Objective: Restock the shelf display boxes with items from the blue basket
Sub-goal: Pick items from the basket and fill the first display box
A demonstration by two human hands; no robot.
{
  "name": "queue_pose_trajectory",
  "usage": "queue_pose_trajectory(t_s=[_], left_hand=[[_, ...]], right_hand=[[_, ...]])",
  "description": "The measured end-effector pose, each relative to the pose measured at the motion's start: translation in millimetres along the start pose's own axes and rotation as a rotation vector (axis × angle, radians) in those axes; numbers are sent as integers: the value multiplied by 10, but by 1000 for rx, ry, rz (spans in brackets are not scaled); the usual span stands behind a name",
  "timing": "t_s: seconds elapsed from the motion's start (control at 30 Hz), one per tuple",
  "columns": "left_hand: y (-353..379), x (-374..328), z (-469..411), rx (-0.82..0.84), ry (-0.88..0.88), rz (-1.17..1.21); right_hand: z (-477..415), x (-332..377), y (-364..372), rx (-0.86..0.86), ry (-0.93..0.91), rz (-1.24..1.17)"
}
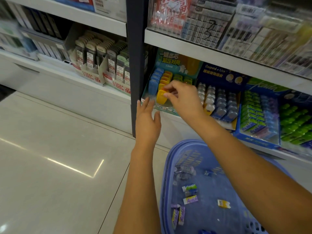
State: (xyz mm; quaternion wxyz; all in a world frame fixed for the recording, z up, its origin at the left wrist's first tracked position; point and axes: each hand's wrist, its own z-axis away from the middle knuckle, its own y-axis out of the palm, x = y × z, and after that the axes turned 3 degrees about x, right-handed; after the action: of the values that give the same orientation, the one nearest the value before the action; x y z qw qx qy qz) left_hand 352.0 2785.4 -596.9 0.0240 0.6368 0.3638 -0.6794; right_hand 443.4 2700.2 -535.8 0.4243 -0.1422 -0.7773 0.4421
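A yellow item point(161, 97) is pinched at its upper edge between the thumb and curled fingers of the right hand point(183, 101). It is held at the front of the orange-and-yellow row inside the teal display box point(170, 59), directly under that hand's fingertips. The left hand point(147, 121) is held flat with its fingers straight and spread, just left of and below the right hand, and nothing is held in it. Its fingertips are seen at the box's front lip, though with the blur it cannot be told whether the lip is touched. The two hands are kept apart, with a narrow gap between them. A row of blue items point(156, 78) is stood just beyond the left hand's fingertips, and a row of green items point(183, 79) is set beyond the right hand's knuckles. To the right of the right hand a dark blue display box point(219, 73) filled with white and blue pieces is placed, and further right a blue box point(256, 141) of green packs. The blue basket point(166, 168) is found below both forearms, nearer the person than either hand. A few small packets are scattered on its bottom: purple packets point(178, 215), a green-and-blue packet point(190, 188) and a yellow packet point(223, 203). A dark upright post point(135, 65) is seen above the left hand.
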Motion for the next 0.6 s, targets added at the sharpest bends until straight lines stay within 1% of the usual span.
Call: queue_pose_trajectory(t_s=[0.07,0.2,0.3,0.4,0.53,0.6], left_hand=[[45,31,21,8,15,-16],[42,68,39,-31,29,32],[27,62,35,-14,40,57],[36,41,42,27,33,47],[0,-35,65,97,-1,24],[-12,-99,117,108,-15,19]], right_hand=[[-1,5,86,31,-43,91],[-45,-5,108,74,-108,228],[-93,16,93,171,-155,459],[-80,97,93,177,-181,483],[-153,116,126,223,-78,537],[-197,157,108,231,-10,494]])
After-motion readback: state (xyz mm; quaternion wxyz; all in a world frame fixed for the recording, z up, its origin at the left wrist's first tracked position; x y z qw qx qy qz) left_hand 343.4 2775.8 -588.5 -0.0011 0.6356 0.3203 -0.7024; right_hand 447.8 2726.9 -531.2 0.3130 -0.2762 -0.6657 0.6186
